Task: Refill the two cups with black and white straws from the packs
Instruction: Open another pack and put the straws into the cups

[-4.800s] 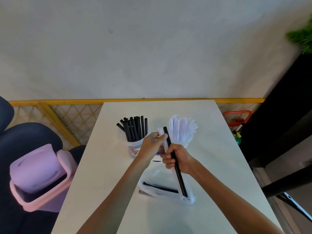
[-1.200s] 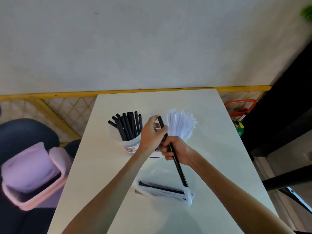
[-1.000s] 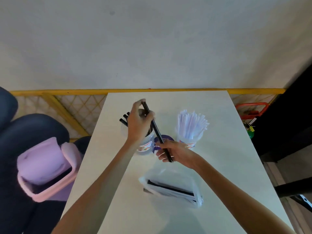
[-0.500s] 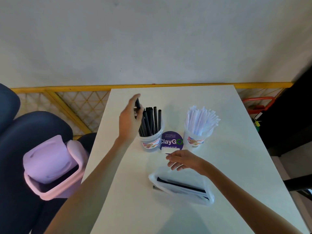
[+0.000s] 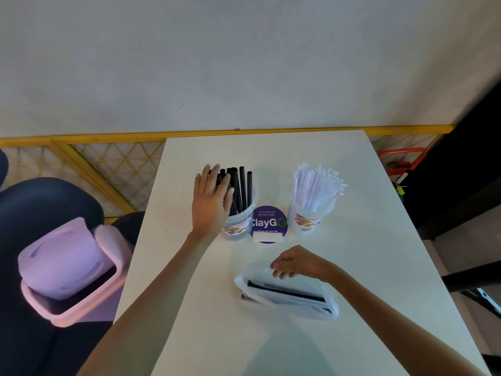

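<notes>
Two clear plastic cups stand mid-table. The left cup point(image 5: 240, 227) holds several black straws point(image 5: 242, 189); the right cup point(image 5: 307, 222) holds several white straws point(image 5: 315, 185). My left hand point(image 5: 210, 202) is open, fingers spread flat against the left side of the black straws, holding nothing. My right hand point(image 5: 296, 261) hovers with loosely curled fingers, empty, just above the upper edge of a clear plastic pack point(image 5: 287, 295) that lies on the table with black straws inside.
A round purple "ClayGo" sign point(image 5: 268, 223) stands between the cups on the white table point(image 5: 366, 240). A pink lidded bin point(image 5: 67, 270) sits on a dark chair at the left. Yellow railing runs behind the table; a dark cabinet stands right.
My left hand took the black straw from my right, carried it left and dropped it into the left cup, then opened. My right hand came down toward the pack.
</notes>
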{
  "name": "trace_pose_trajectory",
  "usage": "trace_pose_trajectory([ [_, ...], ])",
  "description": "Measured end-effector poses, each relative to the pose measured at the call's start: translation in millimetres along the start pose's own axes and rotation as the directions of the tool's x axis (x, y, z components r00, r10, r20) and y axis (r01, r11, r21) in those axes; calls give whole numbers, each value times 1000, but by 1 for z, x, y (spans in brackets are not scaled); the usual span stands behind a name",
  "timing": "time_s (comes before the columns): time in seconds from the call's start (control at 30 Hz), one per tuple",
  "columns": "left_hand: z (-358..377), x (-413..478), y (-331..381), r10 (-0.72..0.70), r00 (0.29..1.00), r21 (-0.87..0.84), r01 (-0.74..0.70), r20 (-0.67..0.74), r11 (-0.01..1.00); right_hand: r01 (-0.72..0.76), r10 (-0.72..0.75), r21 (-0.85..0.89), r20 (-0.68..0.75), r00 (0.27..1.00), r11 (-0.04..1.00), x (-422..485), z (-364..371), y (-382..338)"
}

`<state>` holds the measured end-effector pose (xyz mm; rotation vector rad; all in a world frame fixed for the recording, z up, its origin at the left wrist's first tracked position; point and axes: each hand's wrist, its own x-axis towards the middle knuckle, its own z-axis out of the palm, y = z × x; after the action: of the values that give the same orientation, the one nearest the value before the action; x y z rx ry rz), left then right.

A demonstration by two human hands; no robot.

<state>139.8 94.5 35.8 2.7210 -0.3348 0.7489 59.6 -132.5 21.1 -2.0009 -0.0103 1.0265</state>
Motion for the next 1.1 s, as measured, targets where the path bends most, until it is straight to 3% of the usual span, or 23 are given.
trace_pose_trajectory([
  [0.2, -9, -4, 6, -81, 985, 28, 77, 154, 997, 25, -31, -143, -38, 999, 989, 4, 13, 6],
  [0.33, -27, -10, 25, -97, 995, -205, 91, -19, 974, 72, -112, -356, -91, 990, 932, 5, 26, 16],
  [0.43, -42, -27, 52, -152, 976, -433, 71, -155, 898, 63, -130, -434, -125, 984, 899, 6, 33, 27],
  [0.53, -42, -64, 73, -135, 988, -534, 75, -73, 842, 71, -155, -507, -125, 980, 859, 6, 39, 32],
  [0.63, -24, -106, 79, -180, 973, -528, 231, 147, 818, 99, -194, -565, -110, 975, 819, 5, 43, 36],
  [0.7, -13, -128, 78, -219, 902, -419, 374, 372, 828, 103, -205, -597, -105, 973, 795, 4, 44, 38],
  [0.77, -4, -142, 78, -282, 763, -206, 474, 581, 856, 112, -217, -626, -95, 972, 772, 2, 45, 40],
  [0.87, -3, -151, 81, -411, 567, -7, 593, 714, 805, 115, -228, -687, -75, 971, 717, -2, 46, 43],
  [1.0, -7, -151, 84, -418, 530, 10, 611, 738, 792, 69, -254, -797, -108, 961, 599, -4, 48, 43],
  [1.1, -9, -149, 86, -417, 523, -17, 637, 743, 770, 82, -249, -812, -80, 965, 578, -2, 54, 43],
])
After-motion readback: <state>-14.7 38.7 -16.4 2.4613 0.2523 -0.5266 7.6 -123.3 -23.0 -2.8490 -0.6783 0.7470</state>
